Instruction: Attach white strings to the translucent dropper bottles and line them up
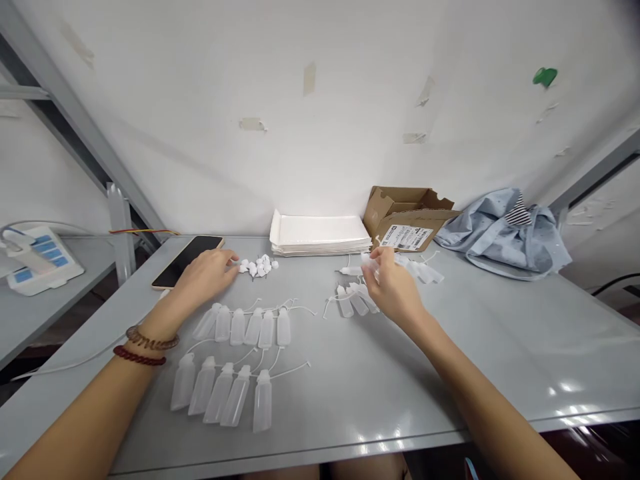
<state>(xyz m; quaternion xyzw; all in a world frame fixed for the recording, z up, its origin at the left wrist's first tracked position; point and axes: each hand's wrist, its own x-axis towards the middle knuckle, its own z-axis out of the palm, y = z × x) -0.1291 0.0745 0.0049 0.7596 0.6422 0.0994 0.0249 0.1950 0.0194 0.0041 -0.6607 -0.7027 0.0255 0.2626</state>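
My left hand (pixel 211 275) rests at the left, partly over a dark-screened phone (pixel 187 259), its thumb and forefinger apart. Just beyond its fingertips lies a small pile of white caps (pixel 259 267), some with dark thin tips. Across the table my right hand (pixel 393 283) is closed on a translucent squeeze bottle (pixel 369 261), largely hidden by the fingers. More such bottles (pixel 345 301) lie below and behind that hand. Nearer me, two rows of translucent squeeze bottles with thin white strap tails, a back row (pixel 253 327) and a front row (pixel 219 395), lie on the grey table.
Against the wall are a stack of white trays (pixel 320 235) and an open cardboard box (pixel 407 223). A crumpled light-blue cloth (pixel 505 233) lies at the right. A white cable (pixel 90 357) runs along the left side. A white power strip (pixel 43 260) sits on the neighbouring surface.
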